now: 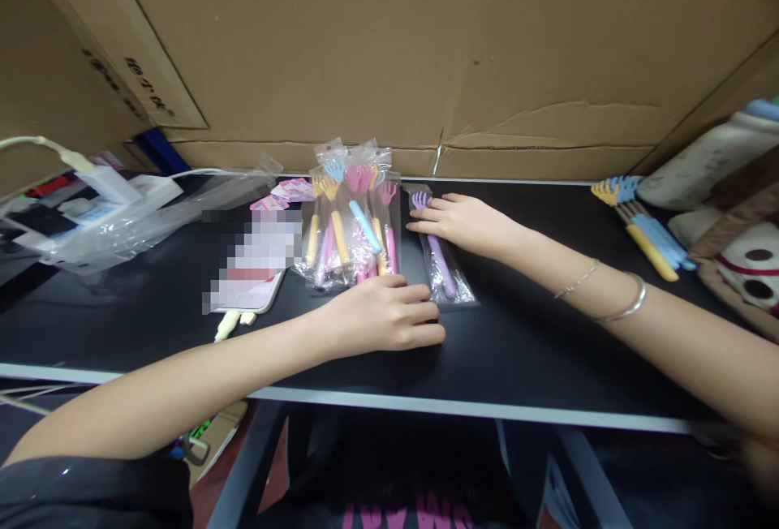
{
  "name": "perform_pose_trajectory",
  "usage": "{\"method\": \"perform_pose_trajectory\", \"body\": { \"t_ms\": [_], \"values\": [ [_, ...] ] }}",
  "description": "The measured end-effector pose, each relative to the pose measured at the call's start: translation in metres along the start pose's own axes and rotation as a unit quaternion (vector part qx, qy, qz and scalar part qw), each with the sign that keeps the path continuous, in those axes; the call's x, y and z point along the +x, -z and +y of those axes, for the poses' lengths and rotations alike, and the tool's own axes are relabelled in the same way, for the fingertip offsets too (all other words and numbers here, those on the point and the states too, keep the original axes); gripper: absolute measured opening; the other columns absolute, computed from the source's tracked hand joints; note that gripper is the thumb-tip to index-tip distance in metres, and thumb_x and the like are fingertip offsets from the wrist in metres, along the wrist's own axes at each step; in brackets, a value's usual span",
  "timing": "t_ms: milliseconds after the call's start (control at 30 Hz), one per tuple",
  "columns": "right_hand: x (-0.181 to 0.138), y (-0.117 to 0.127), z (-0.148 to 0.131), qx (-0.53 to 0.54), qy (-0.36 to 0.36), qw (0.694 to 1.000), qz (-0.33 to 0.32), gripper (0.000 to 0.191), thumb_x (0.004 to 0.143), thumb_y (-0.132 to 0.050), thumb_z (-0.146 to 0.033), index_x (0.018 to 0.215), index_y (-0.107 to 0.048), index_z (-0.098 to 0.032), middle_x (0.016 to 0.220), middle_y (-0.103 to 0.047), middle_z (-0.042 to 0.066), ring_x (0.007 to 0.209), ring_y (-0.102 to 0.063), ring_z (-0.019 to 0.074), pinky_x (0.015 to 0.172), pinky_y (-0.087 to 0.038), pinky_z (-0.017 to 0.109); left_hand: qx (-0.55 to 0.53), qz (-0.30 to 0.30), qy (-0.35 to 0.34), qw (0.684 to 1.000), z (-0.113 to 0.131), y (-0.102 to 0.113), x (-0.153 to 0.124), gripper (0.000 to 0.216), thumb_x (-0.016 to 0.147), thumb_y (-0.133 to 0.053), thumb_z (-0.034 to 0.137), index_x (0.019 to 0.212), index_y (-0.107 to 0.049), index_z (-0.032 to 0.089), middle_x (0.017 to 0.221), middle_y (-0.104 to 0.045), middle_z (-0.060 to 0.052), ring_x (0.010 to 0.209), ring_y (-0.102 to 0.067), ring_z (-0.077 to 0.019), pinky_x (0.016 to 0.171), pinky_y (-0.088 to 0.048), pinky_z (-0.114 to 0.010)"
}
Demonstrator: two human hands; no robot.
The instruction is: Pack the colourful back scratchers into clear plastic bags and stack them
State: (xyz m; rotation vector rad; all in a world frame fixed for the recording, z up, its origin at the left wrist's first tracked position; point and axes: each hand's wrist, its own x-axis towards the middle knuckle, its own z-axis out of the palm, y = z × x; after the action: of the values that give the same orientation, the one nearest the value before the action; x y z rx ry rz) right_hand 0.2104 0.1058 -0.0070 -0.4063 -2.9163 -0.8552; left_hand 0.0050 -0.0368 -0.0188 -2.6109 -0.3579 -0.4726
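Note:
A clear bag with a purple fork [442,265] lies on the black table [517,342]. My right hand [459,222] rests flat on its upper end, fingers stretched out beside the fork's prongs. My left hand [383,314] presses on the bag's lower end, fingers held together and flat. Just left of the bag stands a pile of bagged forks [350,225] in yellow, pink, blue and purple.
A phone [252,265] lies left of the pile, with a crumpled clear plastic bag [139,217] and a white charger [113,184] further left. Loose yellow and blue forks [645,225] lie at the right near a stuffed fabric item [739,212]. Cardboard [389,50] walls the back.

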Motion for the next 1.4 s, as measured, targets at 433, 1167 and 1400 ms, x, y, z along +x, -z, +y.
{"method": "perform_pose_trajectory", "body": {
  "t_ms": [433,1167,1400],
  "values": [
    [-0.021,-0.006,-0.010,0.173,-0.117,0.978,-0.002,0.045,0.093,-0.043,-0.012,0.136,-0.059,-0.013,0.132,-0.066,0.012,0.118,-0.060,0.0255,0.093,-0.053,0.041,-0.063,-0.074,0.123,0.988,0.003,-0.008,0.000,0.043,0.098,-0.052,0.032,0.137,-0.053,0.015,0.140,-0.060,-0.005,0.121,-0.059,-0.0194,0.090,-0.051,-0.032],
    [-0.033,-0.053,0.018,0.408,-0.240,0.880,0.039,0.055,0.095,-0.050,-0.040,0.149,-0.042,-0.030,0.157,-0.041,0.008,0.148,-0.029,0.0319,0.115,-0.026,0.063,-0.146,-0.045,0.124,0.981,0.002,-0.006,0.000,0.036,0.096,-0.050,0.022,0.130,-0.059,0.016,0.134,-0.064,-0.006,0.113,-0.066,-0.0194,0.090,-0.058,-0.033],
    [-0.038,-0.076,0.030,0.389,-0.378,0.829,0.132,0.037,0.092,-0.054,-0.043,0.124,-0.065,-0.027,0.139,-0.060,0.010,0.144,-0.036,0.0354,0.112,-0.024,0.069,-0.152,-0.039,0.124,0.980,0.001,-0.006,0.000,0.034,0.097,-0.049,0.021,0.129,-0.060,0.017,0.134,-0.064,-0.004,0.111,-0.067,-0.0182,0.091,-0.058,-0.032]
  ]
}}
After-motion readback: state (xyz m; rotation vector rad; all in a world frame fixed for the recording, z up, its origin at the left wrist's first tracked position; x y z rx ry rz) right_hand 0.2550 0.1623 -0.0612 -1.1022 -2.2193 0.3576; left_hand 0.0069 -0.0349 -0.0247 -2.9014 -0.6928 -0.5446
